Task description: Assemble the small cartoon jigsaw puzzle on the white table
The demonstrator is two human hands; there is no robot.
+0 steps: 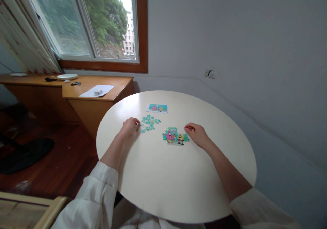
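Observation:
A partly joined jigsaw puzzle (175, 137) with pink and yellow cartoon figures lies flat on the round white table (163, 174). To its upper left is a loose spread of teal puzzle pieces (150, 120). My left hand (130, 125) is at the left edge of this spread, its fingers closed in a pinch on what looks like a puzzle piece at the fingertips. Just right of the joined part, my right hand (197, 133) hovers or rests with fingers pinched together; whatever they hold is hidden.
A picture card (157, 108) with the same cartoon figures lies behind the loose pieces. Beyond the table's left side stands a wooden desk (89, 101) with paper (89, 92), a small white box (98, 92) and a white plate (67, 76). A wall is behind and to the right.

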